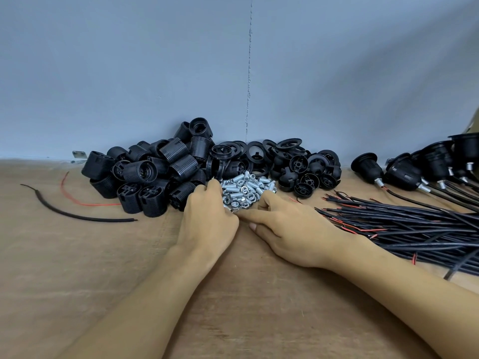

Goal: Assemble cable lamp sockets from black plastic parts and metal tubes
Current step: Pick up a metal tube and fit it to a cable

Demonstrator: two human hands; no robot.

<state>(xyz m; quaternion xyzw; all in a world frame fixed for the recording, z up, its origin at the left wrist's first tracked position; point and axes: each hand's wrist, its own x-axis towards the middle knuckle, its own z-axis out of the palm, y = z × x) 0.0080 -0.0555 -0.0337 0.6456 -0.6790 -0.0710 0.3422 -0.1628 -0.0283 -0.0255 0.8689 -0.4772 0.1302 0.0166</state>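
Both hands are working at the near edge of the heap of metal tubes [246, 186], which is lying in the middle of the table [233, 294], just far of the fingertips. The left hand [207, 218] is pressing in at the heap's near-left corner and the right hand [285, 234] at its near-right. The 2 hands are almost touching each other, so neither is clearly the nearer. The tubes are lying flat and jumbled with hex nuts among them, their long axes pointing every way. I judge that any pick is going to need 1 tube singled out and turned.

The left hand's fingers are curling down into the metal, and I cannot tell whether they are pinching anything. The right hand's fingers are curling too, 1 finger stretching left toward the other hand. What it is holding, if anything, is hidden.

I am seeing no bins or trays; everything is sitting in loose heaps on the table. The threaded black socket bodies [155, 174] are piling up left of the tubes, the black rings [255, 151] behind them, and the domed black caps [308, 174] to their right. The bundle of black cables [401, 224] is fanning out at the right, and the finished sockets [404, 174] are lining up at the far right.
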